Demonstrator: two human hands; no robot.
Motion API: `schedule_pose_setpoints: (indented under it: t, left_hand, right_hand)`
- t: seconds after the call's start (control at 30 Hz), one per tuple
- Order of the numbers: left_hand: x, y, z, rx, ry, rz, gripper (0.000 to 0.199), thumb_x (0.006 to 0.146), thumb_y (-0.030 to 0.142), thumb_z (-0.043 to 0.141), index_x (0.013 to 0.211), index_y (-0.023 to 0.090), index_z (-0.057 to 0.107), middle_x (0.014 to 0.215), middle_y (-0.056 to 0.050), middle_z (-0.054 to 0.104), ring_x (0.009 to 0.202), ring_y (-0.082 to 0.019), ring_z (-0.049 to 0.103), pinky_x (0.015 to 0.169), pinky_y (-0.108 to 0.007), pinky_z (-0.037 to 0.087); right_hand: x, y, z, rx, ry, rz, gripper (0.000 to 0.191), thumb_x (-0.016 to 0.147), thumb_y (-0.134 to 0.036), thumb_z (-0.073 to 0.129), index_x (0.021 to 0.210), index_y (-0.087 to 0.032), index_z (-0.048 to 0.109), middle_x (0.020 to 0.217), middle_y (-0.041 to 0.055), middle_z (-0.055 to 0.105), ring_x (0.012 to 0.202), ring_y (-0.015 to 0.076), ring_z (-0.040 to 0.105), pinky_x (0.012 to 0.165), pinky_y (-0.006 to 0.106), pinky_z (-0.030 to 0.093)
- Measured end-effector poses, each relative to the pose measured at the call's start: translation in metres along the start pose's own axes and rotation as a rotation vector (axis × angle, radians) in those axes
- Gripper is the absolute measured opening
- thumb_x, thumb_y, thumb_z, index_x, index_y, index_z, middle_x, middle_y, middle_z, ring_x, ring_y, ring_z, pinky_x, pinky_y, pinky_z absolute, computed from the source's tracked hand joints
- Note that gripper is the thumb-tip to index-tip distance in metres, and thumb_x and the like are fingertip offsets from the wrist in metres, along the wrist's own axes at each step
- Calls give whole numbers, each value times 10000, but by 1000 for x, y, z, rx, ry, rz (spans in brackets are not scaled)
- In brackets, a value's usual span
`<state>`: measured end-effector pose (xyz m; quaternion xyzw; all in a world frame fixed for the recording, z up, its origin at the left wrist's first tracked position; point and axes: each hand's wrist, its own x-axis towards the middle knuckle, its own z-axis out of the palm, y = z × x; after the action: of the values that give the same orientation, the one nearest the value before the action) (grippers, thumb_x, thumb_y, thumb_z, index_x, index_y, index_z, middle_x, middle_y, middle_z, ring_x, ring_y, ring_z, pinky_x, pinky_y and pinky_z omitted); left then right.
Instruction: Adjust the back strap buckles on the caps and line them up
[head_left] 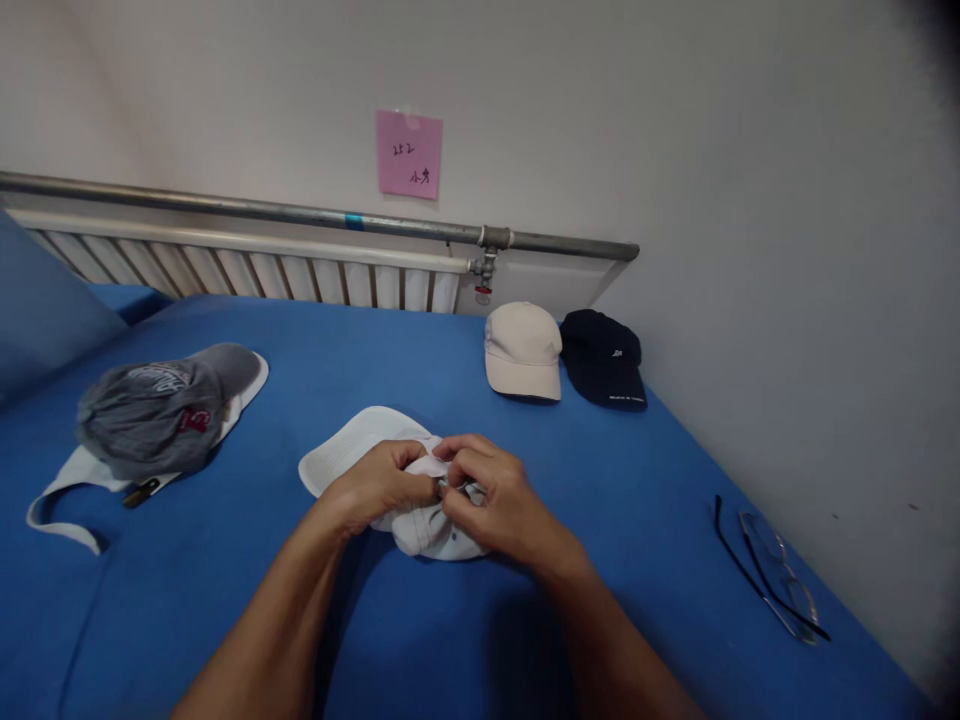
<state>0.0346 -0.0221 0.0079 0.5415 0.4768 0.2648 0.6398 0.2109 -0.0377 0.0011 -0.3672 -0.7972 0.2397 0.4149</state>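
Note:
A white baseball cap [352, 445] lies on the blue surface in front of me, its brim pointing to the left and its crown crumpled. My left hand [390, 480] is closed on the cap's fabric, thumb and fingers pinching it near the middle. From the right, my right hand [491, 490] pinches the cloth close by, its fingertips almost meeting those of the left. Between the fingers a fold of pale material shows; the exact part of the cap there is partly hidden by my hands.
A grey cap [150, 410] with a loose white strap lies at left. Toward the wall sit a beige cap [523, 345] and a navy cap [602, 355]. Eyeglasses [772, 575] rest at right on the blue sheet [225, 620]. Behind run a radiator [300, 275] and a pipe [255, 210].

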Motion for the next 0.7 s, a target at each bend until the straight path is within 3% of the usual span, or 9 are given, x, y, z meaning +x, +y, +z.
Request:
schedule_pose_setpoints:
  t: [0.17, 0.43, 0.7]
  left_hand:
    - [3, -1, 4, 83, 16, 24, 142, 627, 241, 588, 739, 166, 541, 581, 74, 434, 494, -79, 350, 465, -213, 261]
    - [9, -6, 3, 257, 147, 96, 139, 648, 267, 558, 741, 165, 571, 631, 41, 488, 564, -120, 430, 507, -225, 325]
    - [7, -4, 5, 373, 237, 70, 193, 623, 304, 520, 748, 171, 582, 666, 9, 539, 613, -159, 482, 539, -246, 354]
  right_hand:
    - [1, -2, 0, -7, -23, 34, 167, 717, -51, 556, 669, -203, 504, 1026, 72, 660, 946, 193, 631, 806, 321, 493]
    - [3, 3, -6, -38, -144, 31, 166, 753, -38, 542, 750, -202, 566, 1052, 60, 660, 1005, 195, 609, 878, 345, 473]
    - [4, -1, 2, -184, -145, 45, 164, 835, -55, 494, 778, -191, 564, 969, 72, 650, 932, 197, 587, 835, 357, 479]
